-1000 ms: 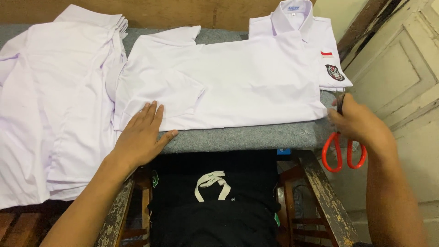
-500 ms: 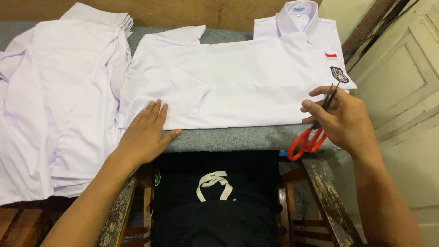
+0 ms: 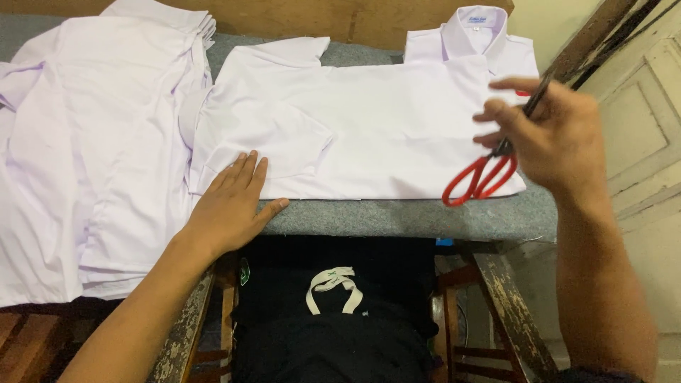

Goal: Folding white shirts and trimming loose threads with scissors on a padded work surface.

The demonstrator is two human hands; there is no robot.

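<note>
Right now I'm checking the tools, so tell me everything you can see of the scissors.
The scissors have red loop handles, plastic by the look, and dark slim blades. They look closed. The right hand holds them by the blades above the white shirt, handles hanging down toward its lower edge and blades pointing up and right. Only that hand's fingers touch them.

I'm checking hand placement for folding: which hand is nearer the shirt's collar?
Right. The right hand, gripping red-handled scissors, hovers just below and right of the collar. The left hand lies flat on the shirt's hem end, far away.
</note>
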